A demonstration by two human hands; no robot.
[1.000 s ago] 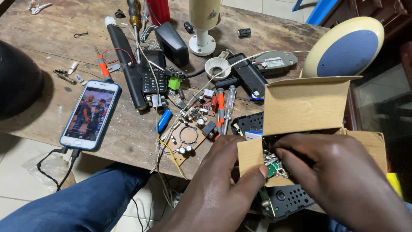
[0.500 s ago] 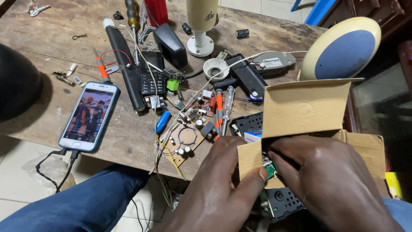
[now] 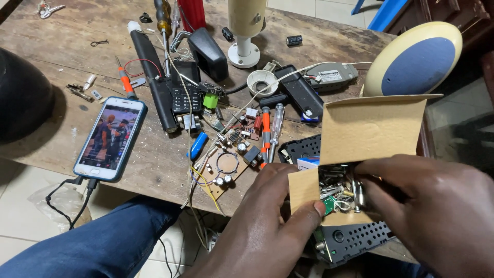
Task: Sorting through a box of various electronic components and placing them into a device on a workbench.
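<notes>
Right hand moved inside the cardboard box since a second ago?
Yes. The right hand has slid rightward: earlier its fingers reached near the box's left wall, now the fingertips sit at the right side of the cardboard box, exposing the loose components.

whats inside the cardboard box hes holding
The small cardboard box holds a jumble of small electronic parts: metal leads, cylindrical components, a green piece. The right hand reaches in and covers the box's right side; the left hand grips its near wall. Anything deeper is hidden.
</notes>
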